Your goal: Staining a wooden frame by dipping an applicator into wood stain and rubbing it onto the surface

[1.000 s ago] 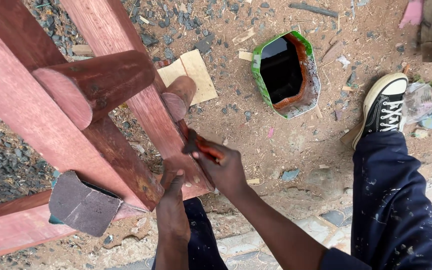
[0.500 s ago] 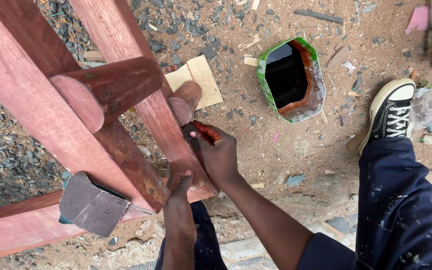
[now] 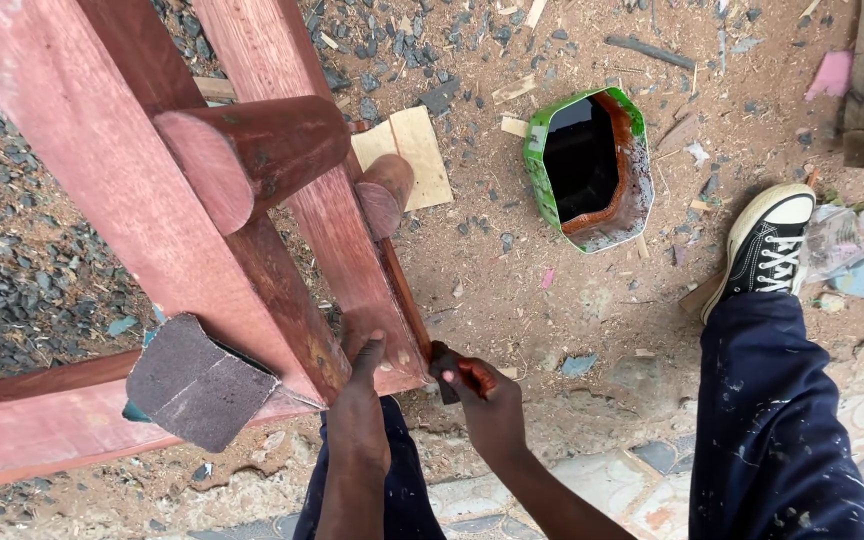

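A red-stained wooden frame [image 3: 102, 170] with round pegs [image 3: 262, 150] fills the left of the head view. My left hand [image 3: 360, 395] rests on the lower end of one slanted beam [image 3: 352, 270], fingers pressed flat on the wood. My right hand [image 3: 482, 390] is closed around a small stain-soaked brush or rag [image 3: 444, 362], held against the right edge of that beam near its bottom corner. A cut-open green can [image 3: 592, 165] with dark stain inside lies on the dirt beyond.
A folded piece of sandpaper [image 3: 197, 385] lies on the frame's lower rail. A flat wood offcut [image 3: 417, 155] lies on the ground behind the beam. My leg in dark trousers and a black-and-white sneaker [image 3: 762, 250] are at right. Gravel and wood chips cover the ground.
My right hand slid down the beam's edge from near the short peg to the bottom corner. My left hand stayed on the beam. The view shifted slightly.
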